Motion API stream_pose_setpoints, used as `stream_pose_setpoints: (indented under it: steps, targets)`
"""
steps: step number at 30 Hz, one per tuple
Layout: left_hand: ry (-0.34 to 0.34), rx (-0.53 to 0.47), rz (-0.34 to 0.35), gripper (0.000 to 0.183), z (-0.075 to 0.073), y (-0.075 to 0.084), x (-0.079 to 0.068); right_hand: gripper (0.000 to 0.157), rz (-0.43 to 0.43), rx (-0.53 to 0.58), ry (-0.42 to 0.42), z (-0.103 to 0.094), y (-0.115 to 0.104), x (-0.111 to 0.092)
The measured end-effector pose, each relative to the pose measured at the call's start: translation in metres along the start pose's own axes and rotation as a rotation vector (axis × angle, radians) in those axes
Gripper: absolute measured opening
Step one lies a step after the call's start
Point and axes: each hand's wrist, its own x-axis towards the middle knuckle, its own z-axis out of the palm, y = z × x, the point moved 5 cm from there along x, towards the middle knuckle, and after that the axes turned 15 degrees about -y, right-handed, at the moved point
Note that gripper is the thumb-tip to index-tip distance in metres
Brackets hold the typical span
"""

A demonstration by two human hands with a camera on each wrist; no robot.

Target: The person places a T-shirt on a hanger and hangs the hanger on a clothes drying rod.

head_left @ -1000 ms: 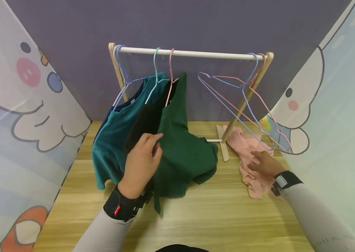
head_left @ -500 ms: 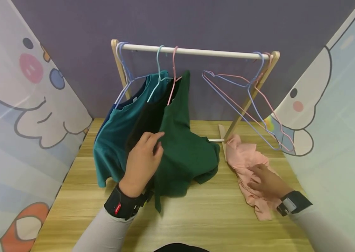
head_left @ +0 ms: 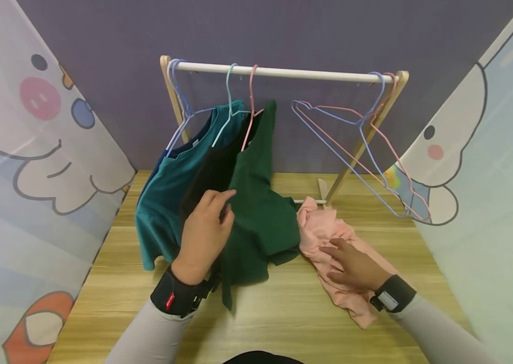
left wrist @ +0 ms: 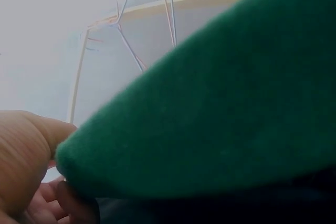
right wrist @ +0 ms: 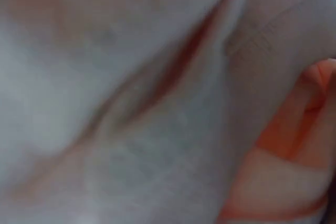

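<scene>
My left hand (head_left: 204,232) is at the left edge of a green shirt (head_left: 256,222), which hangs from a pink hanger (head_left: 251,96). In the left wrist view its thumb and fingers pinch a fold of the green cloth (left wrist: 199,114). To the right, my right hand (head_left: 354,265) grips a crumpled pink garment (head_left: 317,230) on the table; the palm side is hidden. Pale cloth (right wrist: 136,98) fills most of the right wrist view, blurred. The pink garment's far left part meets the green shirt's right side.
A white rail (head_left: 311,74) on wooden posts carries the clothes. A teal shirt (head_left: 165,202) and a black garment (head_left: 211,174) hang left of the green shirt. Bare blue (head_left: 370,136) and pink hangers (head_left: 395,151) hang at the right end. Patterned side walls flank the wooden table (head_left: 111,303).
My right hand has drawn the pink garment from the right post's foot toward me and left, up to the green shirt. My left hand has stayed almost still.
</scene>
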Motion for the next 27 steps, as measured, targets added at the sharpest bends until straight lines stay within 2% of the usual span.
stream_pose_setpoints:
  steps: [6,9,13,18,23,27]
  targets:
    - [-0.003,0.000,-0.013,0.035,0.001,0.000,-0.001,0.065,0.021,-0.011,-0.068,-0.006,-0.019,0.029]
    - [0.000,0.000,-0.011,0.035,0.001,0.001,-0.001,0.059,-0.019,-0.031,-0.054,-0.011,-0.029,0.042]
    - [0.008,-0.006,-0.002,0.036,0.003,0.002,-0.001,0.053,-0.125,-0.103,0.004,-0.018,-0.039,0.059]
    - [0.019,-0.005,0.002,0.037,0.004,0.002,-0.002,0.053,-0.206,-0.164,0.028,-0.017,-0.052,0.077]
    - [0.022,-0.009,-0.001,0.036,0.003,0.000,-0.002,0.054,-0.226,-0.154,0.003,-0.010,-0.066,0.092]
    - [0.030,-0.012,0.001,0.035,0.001,0.000,-0.003,0.054,-0.239,-0.178,0.019,-0.006,-0.072,0.096]
